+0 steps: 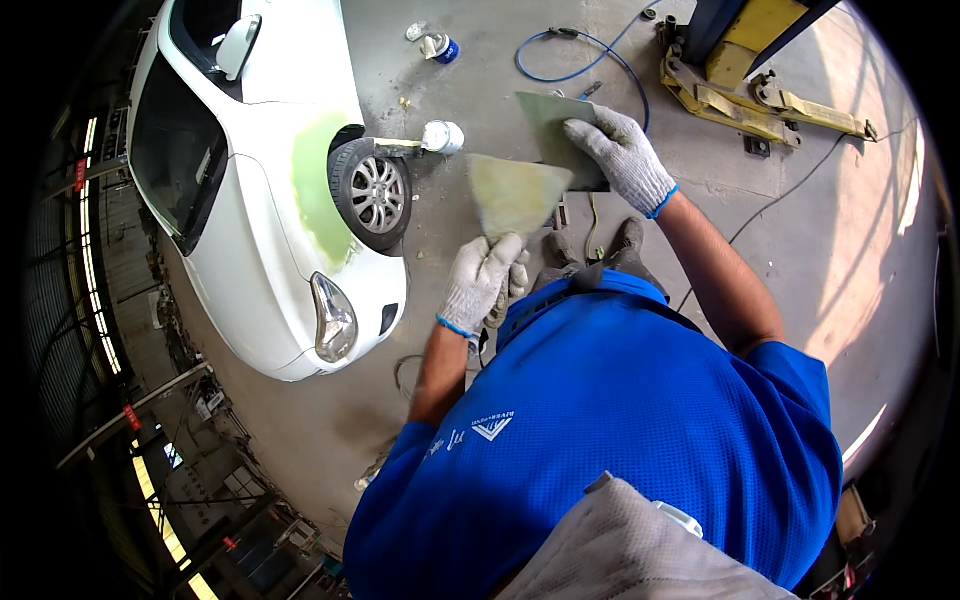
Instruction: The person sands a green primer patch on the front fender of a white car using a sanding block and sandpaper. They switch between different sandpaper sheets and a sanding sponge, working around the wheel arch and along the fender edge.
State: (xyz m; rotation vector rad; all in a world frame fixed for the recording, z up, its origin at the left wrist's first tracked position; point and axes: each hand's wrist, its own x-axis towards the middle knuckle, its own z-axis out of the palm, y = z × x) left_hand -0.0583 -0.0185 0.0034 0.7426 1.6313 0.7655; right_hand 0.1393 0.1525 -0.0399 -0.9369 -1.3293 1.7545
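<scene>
My left hand (pixel 480 278), in a white knit glove, grips the narrow end of a fan-shaped putty spreader (pixel 515 192) coated yellowish green. Up and to its right, my gloved right hand (pixel 622 158) is closed on a flat grey-green board (pixel 548 128), with the thumb across its face. The spreader's wide corner overlaps the board's lower edge in view; whether they touch I cannot tell. To the left stands a white car (pixel 260 230). A pale green filler patch (pixel 318 195) covers its fender around the front wheel (pixel 378 194).
A white tub (pixel 443 137) sits beside the wheel. Farther off are a blue-and-white can (pixel 440 48) and a coiled blue hose (pixel 570 78). A yellow-and-blue lift post (pixel 745 50) stands at the far right, its arm (pixel 820 112) low over the floor. A thin cable runs nearby.
</scene>
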